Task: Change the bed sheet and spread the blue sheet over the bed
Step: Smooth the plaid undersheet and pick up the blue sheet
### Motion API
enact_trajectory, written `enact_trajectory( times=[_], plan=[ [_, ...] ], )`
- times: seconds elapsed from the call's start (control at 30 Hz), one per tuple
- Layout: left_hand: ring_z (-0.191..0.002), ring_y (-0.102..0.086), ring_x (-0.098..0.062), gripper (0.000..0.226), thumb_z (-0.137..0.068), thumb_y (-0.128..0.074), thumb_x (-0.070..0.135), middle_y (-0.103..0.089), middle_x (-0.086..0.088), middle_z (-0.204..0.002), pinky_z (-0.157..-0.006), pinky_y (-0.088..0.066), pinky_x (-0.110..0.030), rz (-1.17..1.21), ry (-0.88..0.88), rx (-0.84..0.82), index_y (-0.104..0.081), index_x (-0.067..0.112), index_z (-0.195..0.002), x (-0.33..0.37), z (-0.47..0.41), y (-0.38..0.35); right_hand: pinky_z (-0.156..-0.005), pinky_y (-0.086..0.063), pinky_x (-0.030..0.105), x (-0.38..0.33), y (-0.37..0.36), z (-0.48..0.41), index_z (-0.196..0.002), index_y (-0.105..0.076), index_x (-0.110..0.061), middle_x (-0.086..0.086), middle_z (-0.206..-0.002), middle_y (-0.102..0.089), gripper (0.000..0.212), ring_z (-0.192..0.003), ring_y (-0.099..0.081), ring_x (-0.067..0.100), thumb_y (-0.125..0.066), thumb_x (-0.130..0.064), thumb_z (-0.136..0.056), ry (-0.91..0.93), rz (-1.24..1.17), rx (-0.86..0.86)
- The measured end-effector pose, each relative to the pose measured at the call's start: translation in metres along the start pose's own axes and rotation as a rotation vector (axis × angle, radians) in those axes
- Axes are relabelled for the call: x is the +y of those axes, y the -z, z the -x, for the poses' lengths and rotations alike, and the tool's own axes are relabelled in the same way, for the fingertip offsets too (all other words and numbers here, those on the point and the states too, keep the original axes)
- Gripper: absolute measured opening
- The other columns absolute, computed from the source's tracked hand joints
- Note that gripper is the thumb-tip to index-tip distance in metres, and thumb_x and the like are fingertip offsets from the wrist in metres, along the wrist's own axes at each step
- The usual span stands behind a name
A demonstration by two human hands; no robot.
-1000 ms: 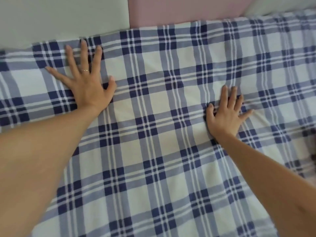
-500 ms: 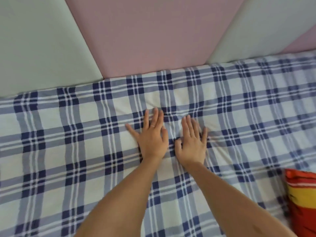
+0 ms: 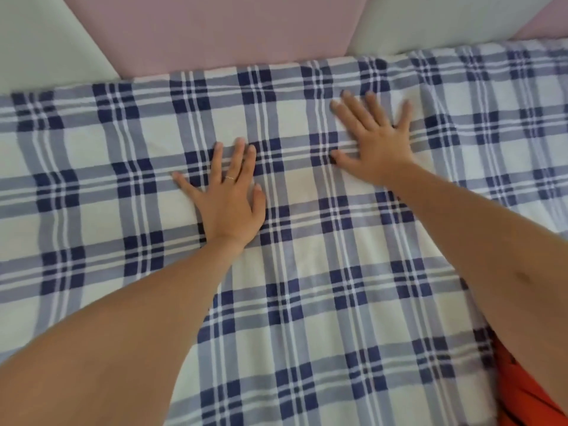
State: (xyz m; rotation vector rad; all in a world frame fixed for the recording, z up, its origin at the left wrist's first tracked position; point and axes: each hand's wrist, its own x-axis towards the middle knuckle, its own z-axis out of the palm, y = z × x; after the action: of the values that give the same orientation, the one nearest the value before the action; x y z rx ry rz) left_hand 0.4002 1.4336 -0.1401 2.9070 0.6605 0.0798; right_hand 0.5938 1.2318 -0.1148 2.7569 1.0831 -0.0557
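Note:
A blue and white checked sheet (image 3: 307, 302) covers the whole bed, reaching the padded wall at the far edge. My left hand (image 3: 229, 198) lies flat on the sheet near the middle, fingers straight and spread, a ring on one finger. My right hand (image 3: 375, 139) presses flat on the sheet further away and to the right, close to the far edge, fingers splayed. Neither hand grips the cloth. A few soft creases run through the sheet around the right hand.
Padded wall panels in pink (image 3: 233, 32) and pale grey-green (image 3: 40, 47) rise straight behind the bed's far edge. An orange-red cloth or pillow (image 3: 522, 392) lies at the bottom right, partly under my right forearm.
The hands were side by side half a second ago. Now the right hand has slid away to the right and towards the wall, and the left hand sits nearer me.

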Motion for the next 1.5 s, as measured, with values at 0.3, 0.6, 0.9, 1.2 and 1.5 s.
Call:
enact_trajectory(
  times=[0.3,0.6,0.9,1.2,1.5],
  plan=[
    [-0.147,0.000,-0.014,0.058,-0.094,-0.022,0.042,-0.005,0.016,-0.158,-0.101,0.002,-0.078,-0.006,0.005,0.006,-0.016,0.033,-0.151,0.004,-0.001,0.005,-0.106,0.010,0.069,0.010,0.003,0.070,-0.149,0.002,-0.044,-0.011,-0.159,0.002,0.059,-0.143,0.010,0.038,-0.012,-0.058,-0.094,0.277,-0.081,-0.080],
    [-0.147,0.002,-0.014,0.058,-0.096,-0.020,0.044,-0.001,0.015,-0.159,-0.103,-0.005,-0.075,-0.090,0.010,-0.042,-0.010,0.034,-0.152,0.003,-0.001,0.008,-0.109,0.005,0.068,0.072,-0.017,0.030,-0.150,0.002,-0.040,-0.012,-0.159,0.005,0.073,-0.146,0.004,0.031,-0.017,-0.067,-0.086,-0.285,-0.233,0.011],
    [-0.147,-0.002,-0.012,0.059,-0.093,-0.018,0.044,-0.005,0.016,-0.159,-0.104,-0.001,-0.074,-0.053,0.025,0.014,-0.016,0.034,-0.151,0.006,-0.001,0.003,-0.109,0.021,0.058,0.030,-0.011,0.105,-0.153,-0.004,-0.029,0.002,-0.160,-0.001,0.060,-0.146,0.006,0.031,-0.012,-0.047,-0.096,-0.437,-0.239,0.017],
    [-0.147,0.000,-0.010,0.059,-0.095,-0.021,0.047,-0.004,0.017,-0.158,-0.105,0.003,-0.073,-0.054,0.026,-0.008,-0.012,0.034,-0.151,0.002,0.002,0.004,-0.115,0.003,0.055,0.009,-0.036,0.234,-0.149,-0.027,-0.029,-0.005,-0.158,-0.015,0.061,-0.145,-0.013,0.026,-0.021,-0.051,-0.092,-0.486,-0.266,0.053],
    [-0.147,0.001,-0.016,0.060,-0.095,-0.024,0.028,-0.007,-0.002,-0.160,-0.116,0.008,-0.054,0.157,0.109,-0.008,-0.015,0.013,-0.152,0.062,0.038,0.005,-0.111,-0.001,0.063,0.019,-0.038,0.231,-0.148,-0.031,-0.029,-0.006,-0.157,-0.021,0.059,-0.145,-0.017,0.025,-0.026,-0.043,-0.091,-0.487,-0.350,0.061]
  ],
)
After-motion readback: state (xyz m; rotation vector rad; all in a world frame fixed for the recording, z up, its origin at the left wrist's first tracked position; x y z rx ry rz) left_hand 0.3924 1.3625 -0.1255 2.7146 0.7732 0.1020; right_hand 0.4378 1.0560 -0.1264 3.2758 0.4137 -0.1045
